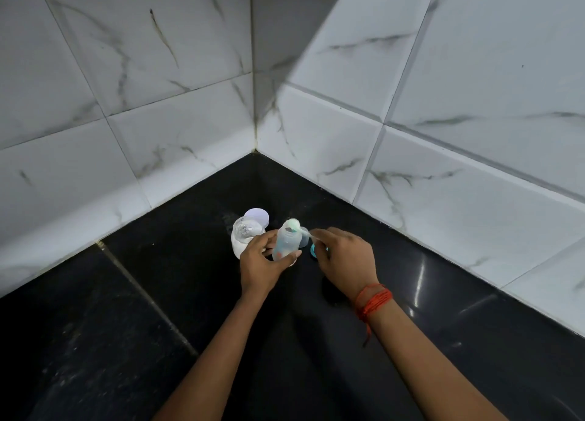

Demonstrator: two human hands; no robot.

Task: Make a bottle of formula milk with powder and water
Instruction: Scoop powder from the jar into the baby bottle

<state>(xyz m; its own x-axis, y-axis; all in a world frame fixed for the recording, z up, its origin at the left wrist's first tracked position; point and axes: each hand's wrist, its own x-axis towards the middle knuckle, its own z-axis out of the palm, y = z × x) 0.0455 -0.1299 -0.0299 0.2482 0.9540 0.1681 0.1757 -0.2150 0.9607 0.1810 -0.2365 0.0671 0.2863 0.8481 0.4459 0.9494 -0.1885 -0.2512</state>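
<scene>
I have my left hand wrapped around the open bottle, which stands on the dark counter just beside the powder jar. My right hand pinches a clear scoop tipped over the bottle mouth. I judge powder is going in. I cannot tell if water is in; the teal cap lies off.

Black stone counter, corner of tiled walls: open powder jar, lid, teal cap.
</scene>
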